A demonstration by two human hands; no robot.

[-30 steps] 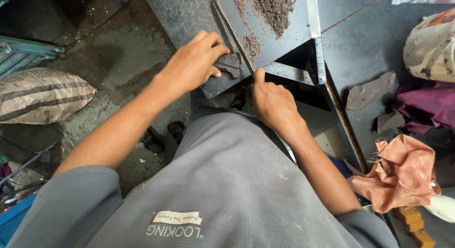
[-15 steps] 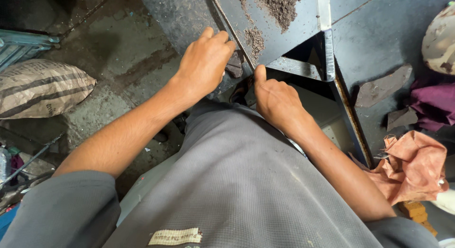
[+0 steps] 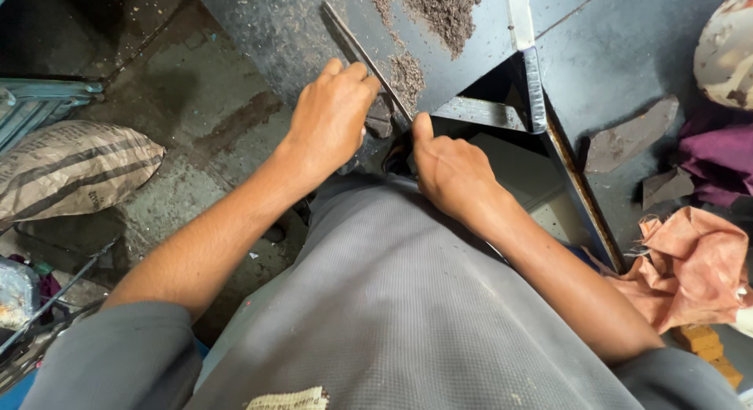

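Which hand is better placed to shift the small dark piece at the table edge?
Left, probably: the left hand already covers the dark piece; the right hand rests below the edge.

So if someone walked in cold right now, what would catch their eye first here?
Both hands meet at the near edge of a dark metal table: the left hand is curled over a small dark piece beside a thin metal rod, and the right hand presses its thumb up at the same edge. Above them on the table lies a pile of brown filings. A crumpled orange cloth sits at far right.
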